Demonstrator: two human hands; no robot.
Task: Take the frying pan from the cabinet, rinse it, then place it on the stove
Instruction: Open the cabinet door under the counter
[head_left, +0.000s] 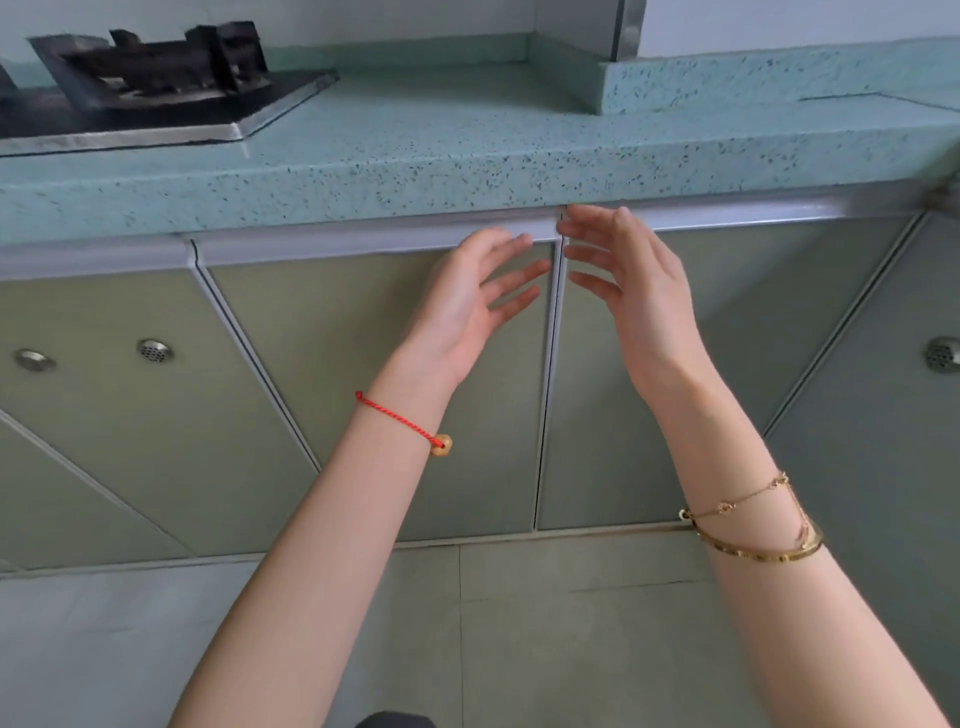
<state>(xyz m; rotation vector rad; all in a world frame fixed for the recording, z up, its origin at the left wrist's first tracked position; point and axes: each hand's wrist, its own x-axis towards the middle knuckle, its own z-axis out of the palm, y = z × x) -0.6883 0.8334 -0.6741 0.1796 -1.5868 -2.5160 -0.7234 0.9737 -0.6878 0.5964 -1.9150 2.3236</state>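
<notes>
The cabinet doors (363, 374) stand closed at their centre seam (549, 374); the pan cannot be seen. Flanking the seam's top, the left hand (483, 296) and right hand (623, 280) hover with fingers spread, holding nothing. The countertop (467, 156) lip overhangs just above the seam, and the stove (156, 78) lies far up-left.

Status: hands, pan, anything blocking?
Left hand open, right hand open, both at the cabinet door seam. Doors shut, frying pan not in view. Nothing else in the way.

One head-worn camera looks forward and down, close to the cabinet doors (291, 338) below the countertop (467, 140). The stove (145, 88) sits upper left; floor tiles (545, 623) fill the bottom.
</notes>
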